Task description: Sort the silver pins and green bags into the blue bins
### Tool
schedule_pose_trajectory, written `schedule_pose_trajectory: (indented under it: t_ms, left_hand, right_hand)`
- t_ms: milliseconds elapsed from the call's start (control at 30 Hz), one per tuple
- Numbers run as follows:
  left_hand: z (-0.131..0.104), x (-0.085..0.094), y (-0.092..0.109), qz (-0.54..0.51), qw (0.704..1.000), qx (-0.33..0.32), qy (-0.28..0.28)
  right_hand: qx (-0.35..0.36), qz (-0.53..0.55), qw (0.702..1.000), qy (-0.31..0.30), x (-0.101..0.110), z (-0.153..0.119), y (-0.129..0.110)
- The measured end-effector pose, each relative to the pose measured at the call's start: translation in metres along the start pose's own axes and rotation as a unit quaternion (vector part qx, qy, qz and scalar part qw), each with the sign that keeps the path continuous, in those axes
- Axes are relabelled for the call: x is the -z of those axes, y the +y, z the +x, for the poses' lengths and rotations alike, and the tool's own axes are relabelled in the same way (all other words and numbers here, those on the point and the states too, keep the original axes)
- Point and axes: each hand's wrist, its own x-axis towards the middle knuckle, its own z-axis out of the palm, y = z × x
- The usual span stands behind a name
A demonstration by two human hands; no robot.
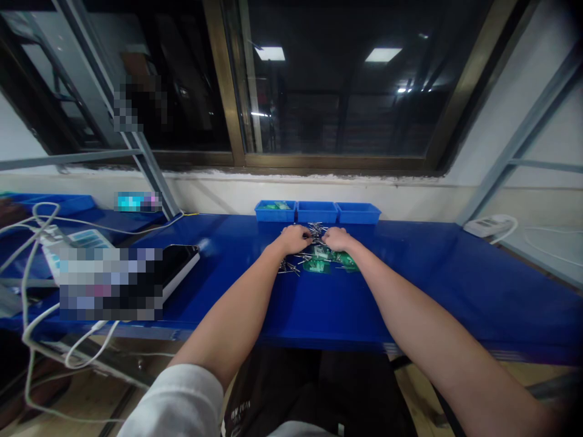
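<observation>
My left hand point(295, 239) is at the left of a loose heap of thin silvery metal pins point(315, 230), its fingers curled in against them. From the right, my right hand point(336, 238) reaches the same heap, thumb and fingers drawn together. Whatever either hand grips is too small to make out. Green clear packets point(316, 264) lie just below the hands, mixed with the pins. More pins are scattered under my left wrist. The exact kind of metal piece is blurred.
Behind the heap stand three blue bins: a left bin point(276, 216) containing green packets, a middle bin point(317, 216) and a right bin point(359, 216). White cables point(30, 303) and a phone-like device point(181, 267) are at left. A white power strip point(487, 224) sits at right.
</observation>
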Motion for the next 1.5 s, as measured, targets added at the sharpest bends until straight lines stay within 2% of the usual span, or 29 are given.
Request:
schedule_pose_trajectory:
  t_ms: [200, 300, 433, 567, 733, 833, 933, 1067, 1233, 1300, 1367, 1433, 1500]
  left_hand:
    - [-0.001, 0.0, 0.0, 0.002, 0.999, -0.023, 0.04]
    - [-0.001, 0.001, 0.001, -0.003, 0.996, -0.054, 0.069]
    - [-0.001, 0.004, 0.003, -0.009, 0.993, -0.085, 0.076]
    - [0.001, 0.005, 0.004, -0.015, 0.993, -0.069, 0.091]
    - [0.002, 0.005, 0.004, -0.032, 0.991, -0.057, 0.118]
    - [0.002, 0.005, 0.007, -0.044, 0.99, -0.057, 0.121]
    - [0.001, 0.006, 0.008, -0.06, 0.989, -0.06, 0.123]
    - [0.001, 0.006, 0.005, -0.071, 0.986, -0.038, 0.143]
    - [0.003, 0.003, -0.002, -0.046, 0.99, -0.001, 0.136]
    - [0.004, 0.003, -0.003, -0.031, 0.992, 0.001, 0.125]
    - [0.004, 0.002, -0.004, -0.021, 0.993, -0.003, 0.116]
    - [0.003, 0.001, -0.004, -0.016, 0.994, -0.006, 0.107]
    - [0.003, 0.001, -0.004, -0.013, 0.996, -0.005, 0.093]
  right_hand:
    - [0.09, -0.009, 0.995, 0.035, 0.001, -0.001, 0.006]
    - [0.132, 0.02, 0.99, 0.049, 0.005, -0.002, 0.007]
    - [0.178, 0.077, 0.977, 0.088, 0.008, -0.005, 0.003]
    - [0.185, 0.191, 0.958, 0.104, 0.01, -0.006, 0.0]
    - [0.197, 0.363, 0.907, 0.081, 0.012, -0.005, 0.002]
    - [0.184, 0.411, 0.89, 0.07, 0.014, -0.005, 0.004]
    - [0.158, 0.43, 0.884, 0.095, 0.014, -0.004, 0.008]
    - [0.113, 0.426, 0.889, 0.126, 0.012, 0.0, 0.017]
    - [0.051, 0.421, 0.901, 0.094, 0.01, 0.006, 0.027]
    - [0.03, 0.427, 0.898, 0.104, 0.011, 0.009, 0.03]
    - [0.015, 0.446, 0.882, 0.151, 0.014, 0.012, 0.034]
    - [0.004, 0.483, 0.852, 0.2, 0.016, 0.013, 0.039]
    - [-0.007, 0.522, 0.825, 0.217, 0.019, 0.013, 0.043]
